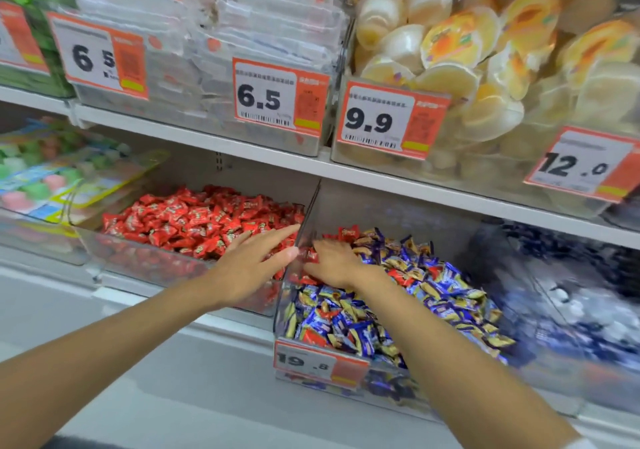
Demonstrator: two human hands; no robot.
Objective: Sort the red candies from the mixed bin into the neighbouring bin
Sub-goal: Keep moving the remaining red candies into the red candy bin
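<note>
A red candy (pixel 310 255) is pinched by the curled fingers of the right hand (pixel 334 263) at the left wall of the mixed bin (pixel 381 209), its long axis lying roughly left to right (its ends are blurred). The left hand (pixel 249 268) is held flat, fingers straight, over the neighbouring bin (pixel 145 261).

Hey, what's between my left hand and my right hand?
In the head view, the clear bin wall stands between the left hand and the right hand, whose fingers hold a red candy beside it.
</note>
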